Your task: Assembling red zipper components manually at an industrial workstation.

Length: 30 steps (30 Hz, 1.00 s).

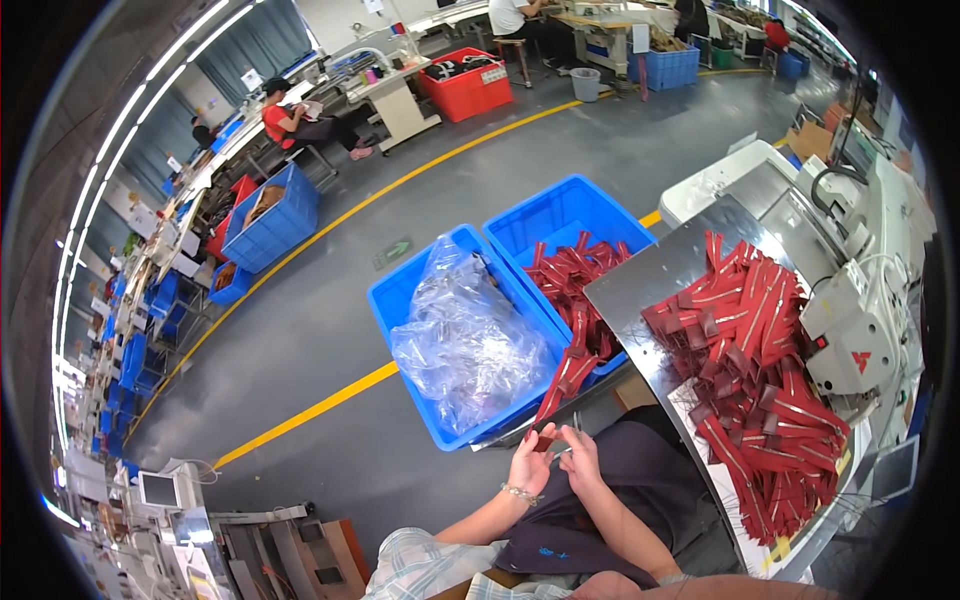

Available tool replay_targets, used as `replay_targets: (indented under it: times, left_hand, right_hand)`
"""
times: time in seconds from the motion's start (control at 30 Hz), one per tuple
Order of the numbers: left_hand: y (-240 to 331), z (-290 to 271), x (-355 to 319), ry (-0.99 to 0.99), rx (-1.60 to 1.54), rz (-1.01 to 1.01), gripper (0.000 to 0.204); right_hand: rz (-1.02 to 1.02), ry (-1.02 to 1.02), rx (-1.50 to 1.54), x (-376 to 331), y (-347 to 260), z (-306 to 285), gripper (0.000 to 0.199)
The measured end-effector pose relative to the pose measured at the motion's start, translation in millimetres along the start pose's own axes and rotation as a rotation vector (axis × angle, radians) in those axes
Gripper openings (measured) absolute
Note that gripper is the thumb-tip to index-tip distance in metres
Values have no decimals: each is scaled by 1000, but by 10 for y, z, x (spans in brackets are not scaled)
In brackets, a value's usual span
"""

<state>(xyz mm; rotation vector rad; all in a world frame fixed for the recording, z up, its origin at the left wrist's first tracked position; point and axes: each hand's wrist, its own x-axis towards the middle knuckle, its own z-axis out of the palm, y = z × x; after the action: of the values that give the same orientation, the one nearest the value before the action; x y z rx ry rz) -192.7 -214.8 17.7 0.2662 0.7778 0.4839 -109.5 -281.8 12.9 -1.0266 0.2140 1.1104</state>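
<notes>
Here the left hand (528,466) is pinching the end of a red strip (544,438) between thumb and fingers, just above the lap, while the right hand (582,464), right beside it, is closing around a small metal tool (577,421), perhaps snips. Those fingertips are sitting very near the metal, so a slip could be nicking skin or cutting into the fabric! And watch that trailing length (568,378): it seems to be running from the hands over the near rim of the right-hand blue bin (530,222), so a sharp tug could be dragging out a tangle. Over to the right, the heap (760,330) is sprawling across the metal tabletop (637,283); a knock could be sending pieces sliding off its near edge. As for looks, the strips are showing deep red, flat and narrow, a pale, shiny line running lengthwise, some ending in darker, squarish tabs.
</notes>
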Motion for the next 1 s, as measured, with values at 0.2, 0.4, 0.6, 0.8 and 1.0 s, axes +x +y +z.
replay_targets:
  times: [0.2,0.4,0.6,0.8,1.0]
  left_hand:
    - [-114,-200,15,68,-22,-62,22]
    - [-224,-428,67,-80,-4,-308,19]
    - [-231,-455,238,28,1191,937,55]
    - [53,-213,332,-478,485,-99,44]
    - [-13,-92,341,-512,603,-286,44]
  right_hand:
    - [-53,0,-129,-23,121,1,11]
    - [-94,-99,-79,-59,57,32,10]
    - [-110,-17,-111,-229,-72,-11,13]
    - [-167,14,-83,-286,-50,-70,22]
    - [-67,1,-28,-393,-34,-152,25]
